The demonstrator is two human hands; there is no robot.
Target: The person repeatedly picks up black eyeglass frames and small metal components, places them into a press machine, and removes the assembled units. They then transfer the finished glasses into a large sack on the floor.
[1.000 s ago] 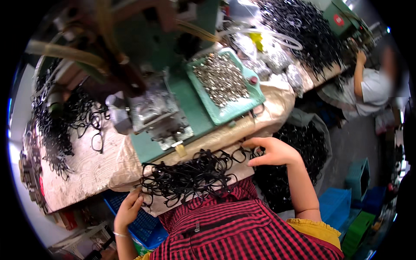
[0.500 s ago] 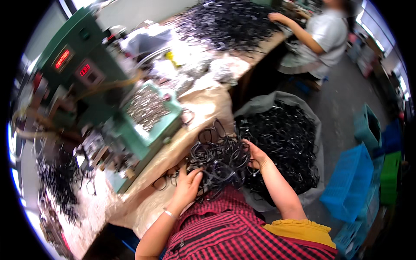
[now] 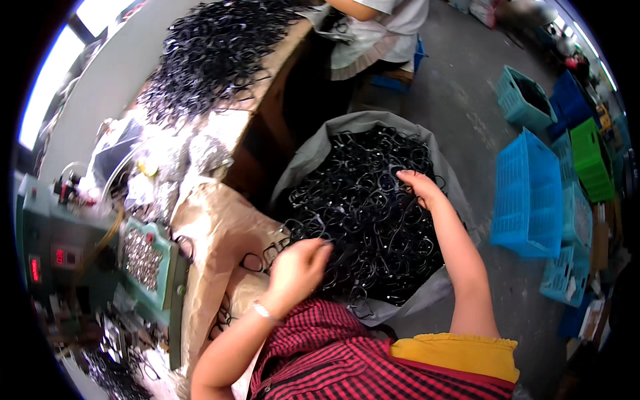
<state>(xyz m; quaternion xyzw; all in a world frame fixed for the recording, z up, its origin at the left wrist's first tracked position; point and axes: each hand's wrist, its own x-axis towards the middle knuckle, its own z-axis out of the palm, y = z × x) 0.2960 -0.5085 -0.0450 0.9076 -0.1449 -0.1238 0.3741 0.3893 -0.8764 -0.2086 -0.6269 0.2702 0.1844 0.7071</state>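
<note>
Head view now shows the left hand (image 3: 298,272) curled, contents hidden, and right hand (image 3: 420,188), grip indeterminable, at the sack's (image 3: 363,120) black loops (image 3: 373,223), the previously held bundle apparently deposited.

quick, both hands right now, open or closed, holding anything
Left hand: fingers curled; whether it holds anything cannot be told.
Right hand: fingers bent at the black loops in the grey sack; grip cannot be told.

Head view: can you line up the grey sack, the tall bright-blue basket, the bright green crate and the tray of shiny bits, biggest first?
1. Grey sack
2. Tall bright-blue basket
Unsure: bright green crate and tray look alike.
</note>
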